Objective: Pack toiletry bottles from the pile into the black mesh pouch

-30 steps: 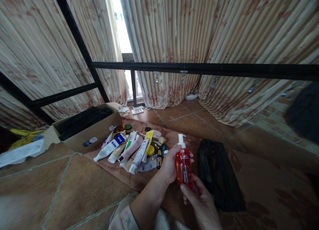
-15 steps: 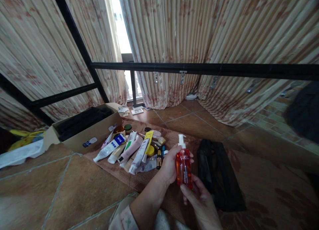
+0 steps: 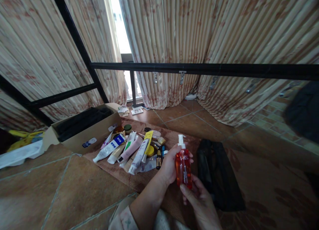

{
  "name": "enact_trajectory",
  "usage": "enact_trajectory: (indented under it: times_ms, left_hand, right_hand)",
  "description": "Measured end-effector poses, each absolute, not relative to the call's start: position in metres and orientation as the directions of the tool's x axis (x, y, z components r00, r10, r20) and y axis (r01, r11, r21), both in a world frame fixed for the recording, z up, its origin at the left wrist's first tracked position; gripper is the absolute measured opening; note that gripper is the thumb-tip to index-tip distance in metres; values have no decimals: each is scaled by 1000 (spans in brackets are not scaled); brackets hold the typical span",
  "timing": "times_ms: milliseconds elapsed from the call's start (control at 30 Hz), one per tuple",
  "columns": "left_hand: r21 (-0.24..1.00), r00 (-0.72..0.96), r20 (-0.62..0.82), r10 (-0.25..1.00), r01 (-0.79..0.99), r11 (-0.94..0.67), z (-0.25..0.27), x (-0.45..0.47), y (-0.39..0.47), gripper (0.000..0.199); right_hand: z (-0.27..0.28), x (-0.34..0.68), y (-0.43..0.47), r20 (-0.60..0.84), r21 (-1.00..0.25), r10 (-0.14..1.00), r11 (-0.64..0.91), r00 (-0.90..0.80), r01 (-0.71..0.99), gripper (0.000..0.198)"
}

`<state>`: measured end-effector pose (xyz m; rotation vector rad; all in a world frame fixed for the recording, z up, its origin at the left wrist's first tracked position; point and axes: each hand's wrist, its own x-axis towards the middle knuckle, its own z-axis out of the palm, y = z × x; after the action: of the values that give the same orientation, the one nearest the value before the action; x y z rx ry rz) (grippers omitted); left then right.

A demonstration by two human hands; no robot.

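A clear red pump bottle (image 3: 183, 168) with a white pump top stands upright between my two hands. My left hand (image 3: 171, 163) is closed round its upper side, fingertips showing at the far edge. Lower down, my right hand (image 3: 196, 195) grips the bottle's base, thumb across the front and fingers behind. Just left of the bottle lies a pile of tubes and jars, among them a white and blue tube (image 3: 109, 148), a pink tube (image 3: 131, 150), a yellow-capped jar (image 3: 150, 151) and a small dark bottle (image 3: 159, 160). A flat black mesh pouch (image 3: 219, 176) lies to the right.
A cardboard box (image 3: 79, 142) holding black cloth stands at the left on the tiled floor. The pile rests on a brown mat (image 3: 124, 176). A black metal bar (image 3: 161, 67) crosses in front of the curtains (image 3: 169, 30). Papers (image 3: 136, 111) lie by the window.
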<state>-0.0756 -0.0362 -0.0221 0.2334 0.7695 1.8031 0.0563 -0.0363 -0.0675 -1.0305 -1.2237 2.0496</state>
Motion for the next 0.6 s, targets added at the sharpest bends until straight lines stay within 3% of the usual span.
enact_trajectory:
  times_ms: [600]
  left_hand:
    - [661,-435,-222,872,-725,-193,-23,-73,-34,43]
  right_hand:
    - [-63,52,-39,-359,-884,770,-461,-527,-71,57]
